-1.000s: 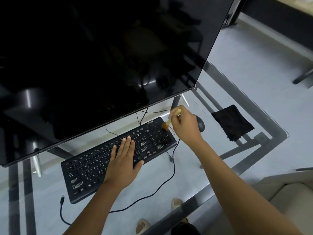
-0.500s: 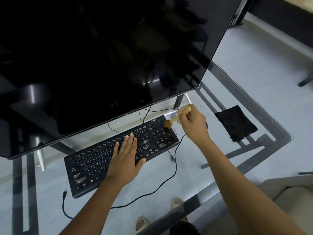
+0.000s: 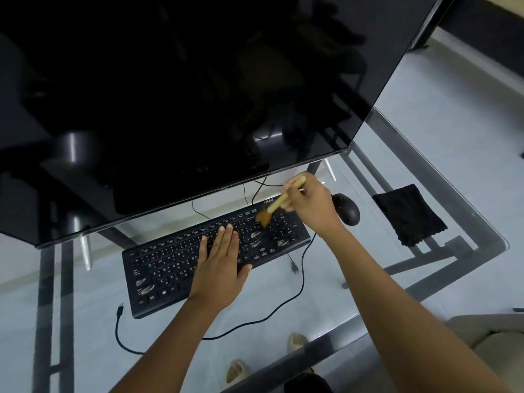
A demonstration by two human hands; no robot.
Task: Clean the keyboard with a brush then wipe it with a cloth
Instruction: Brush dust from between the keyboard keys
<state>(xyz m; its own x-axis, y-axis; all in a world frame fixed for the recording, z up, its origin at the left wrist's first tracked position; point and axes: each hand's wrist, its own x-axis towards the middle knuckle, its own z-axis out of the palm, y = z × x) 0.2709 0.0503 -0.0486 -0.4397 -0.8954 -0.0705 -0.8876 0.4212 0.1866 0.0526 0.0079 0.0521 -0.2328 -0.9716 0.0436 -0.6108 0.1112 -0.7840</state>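
A black keyboard (image 3: 170,268) lies slanted on the glass desk (image 3: 326,279), under the monitor's lower edge. My left hand (image 3: 219,262) rests flat on its middle keys, fingers together. My right hand (image 3: 310,204) grips a small brush (image 3: 276,205) with a pale wooden handle. The brown bristles touch the keys near the keyboard's upper right end. A black cloth (image 3: 408,215) lies on the desk to the right, apart from both hands.
A large dark monitor (image 3: 184,95) overhangs the far side of the desk. A black mouse (image 3: 347,212) sits just right of my right hand. The keyboard's cable (image 3: 255,319) loops across the glass to a loose USB plug (image 3: 120,311). My sandalled feet show through the glass.
The brush bristles have swept left and down from the keyboard's top right corner onto the keys. My left hand has stayed flat on the keyboard. The camera has shifted slightly.
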